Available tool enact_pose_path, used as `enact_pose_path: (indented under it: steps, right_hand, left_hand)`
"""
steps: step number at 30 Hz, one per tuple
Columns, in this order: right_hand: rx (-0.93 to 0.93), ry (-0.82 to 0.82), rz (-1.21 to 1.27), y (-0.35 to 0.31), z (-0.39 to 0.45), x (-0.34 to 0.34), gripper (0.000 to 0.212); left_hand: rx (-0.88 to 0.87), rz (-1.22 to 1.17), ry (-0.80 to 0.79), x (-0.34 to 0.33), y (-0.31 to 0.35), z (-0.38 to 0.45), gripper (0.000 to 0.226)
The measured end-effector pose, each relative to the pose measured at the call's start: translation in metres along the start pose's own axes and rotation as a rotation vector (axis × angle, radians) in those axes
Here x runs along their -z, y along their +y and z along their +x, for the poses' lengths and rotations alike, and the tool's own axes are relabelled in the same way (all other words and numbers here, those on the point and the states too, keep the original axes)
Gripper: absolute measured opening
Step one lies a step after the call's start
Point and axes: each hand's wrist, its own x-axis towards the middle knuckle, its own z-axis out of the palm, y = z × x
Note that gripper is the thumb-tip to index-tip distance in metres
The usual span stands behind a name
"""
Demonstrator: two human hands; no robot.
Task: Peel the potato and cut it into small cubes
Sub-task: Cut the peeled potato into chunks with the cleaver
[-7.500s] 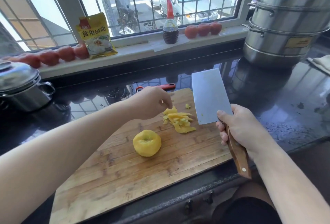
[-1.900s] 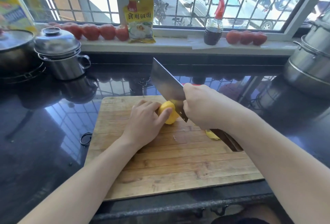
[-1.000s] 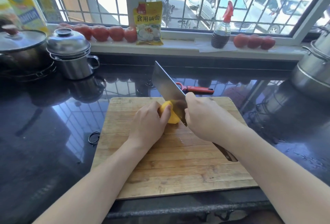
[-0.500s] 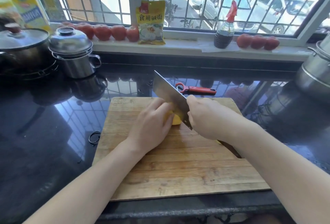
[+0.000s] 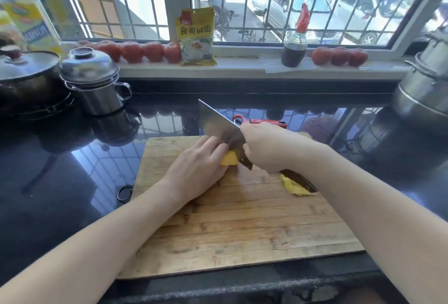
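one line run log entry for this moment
stage: cutting | left hand: pinning peeled potato on cutting board | right hand: gripping cleaver, blade on potato | cubes: none yet

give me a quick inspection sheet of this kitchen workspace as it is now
Surface: wooden cutting board on a dark glossy counter.
Job's things: peeled potato under the cleaver; cut yellow pieces on the board.
Clutter: red peeler behind the board, black ring left of it.
Hands: left hand steadies the potato; right hand grips the cleaver.
Cables: nothing seen.
Surroundings: steel pots, tomatoes, yellow packet, sauce bottle on the barred window's sill.
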Motion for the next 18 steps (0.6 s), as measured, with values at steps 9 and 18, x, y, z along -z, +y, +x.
enact_pose_path:
  steps: [9, 18]
  right_hand:
    - [0.006, -0.187, 0.032, -0.023, 0.018, 0.059, 0.025]
    - [0.006, -0.169, 0.030, -0.027, 0.020, 0.049, 0.022]
  left_hand:
    - [0.582, -0.538, -0.035, 0.012, 0.017, -0.003, 0.029]
    - [0.760, -0.679, 0.048, 0.008, 0.027, -0.004, 0.013]
